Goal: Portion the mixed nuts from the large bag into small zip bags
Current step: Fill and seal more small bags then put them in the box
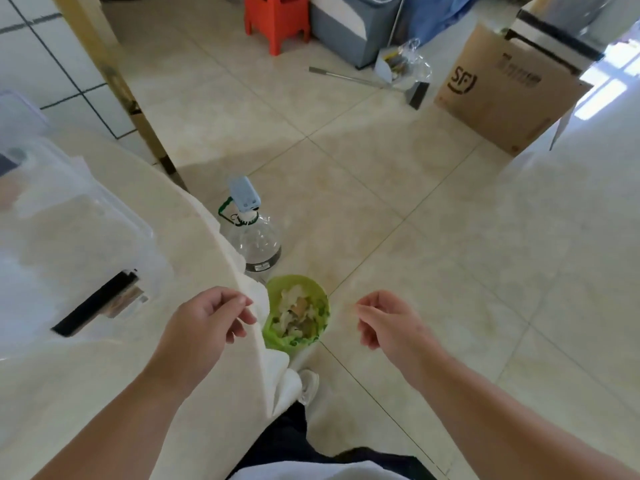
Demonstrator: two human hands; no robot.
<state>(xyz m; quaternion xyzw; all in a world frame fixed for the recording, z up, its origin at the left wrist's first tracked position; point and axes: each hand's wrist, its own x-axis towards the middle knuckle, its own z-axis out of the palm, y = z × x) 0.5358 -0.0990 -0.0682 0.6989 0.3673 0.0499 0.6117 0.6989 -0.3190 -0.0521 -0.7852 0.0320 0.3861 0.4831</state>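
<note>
My left hand (211, 317) hovers over the curved edge of the cream table (114, 368), fingers loosely curled, holding nothing. My right hand (384, 320) hangs over the tiled floor to the right of the table, fingers also loosely curled and empty. No nut bag and no small zip bags are in view. A clear plastic box (69, 230) lies on the table at the left; what it holds is blurred.
A green waste bin (296, 315) with scraps stands on the floor between my hands. A large water bottle (254, 237) with a pump stands behind it. Farther off are a cardboard box (502, 95), an orange stool (277, 19) and a grey bin (353, 26).
</note>
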